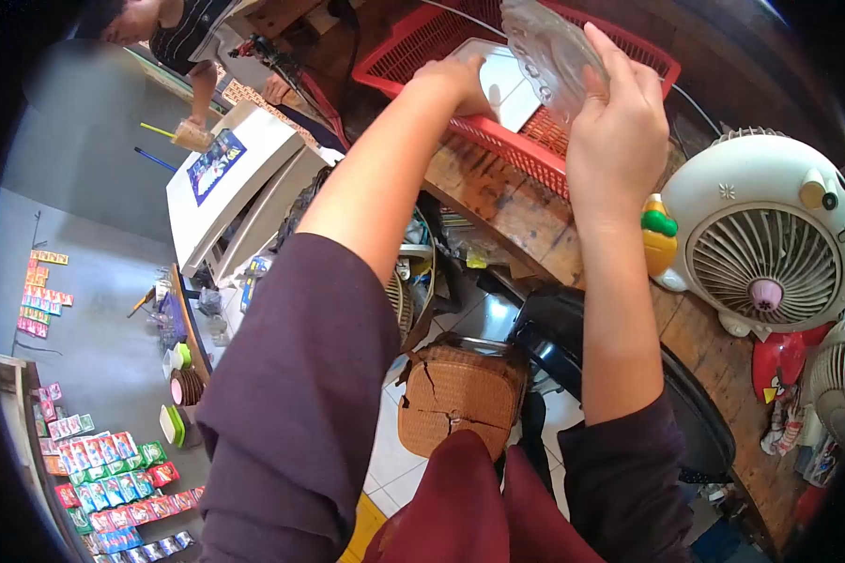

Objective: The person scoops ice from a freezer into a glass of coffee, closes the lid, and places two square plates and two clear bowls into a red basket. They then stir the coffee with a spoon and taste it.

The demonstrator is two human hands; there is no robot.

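My right hand [620,127] grips a clear, scallop-edged glass dish [556,56], tilted upright above a red plastic basket [512,148]. The thumb lies on the near face of the glass and the fingers are behind its edge. My left hand [455,84] reaches over the basket's near rim. Its fingers are curled at the left edge of a white square plate [509,80] that sits inside the basket. Some of those fingertips are hidden from view.
A white round fan [765,235] stands on the wooden table [526,220] at right. Below are a woven stool [455,403] and a black chair [573,328]. Another person [183,42] holds a cup at upper left, beside a white appliance [225,188]. Sachets [113,479] hang at left.
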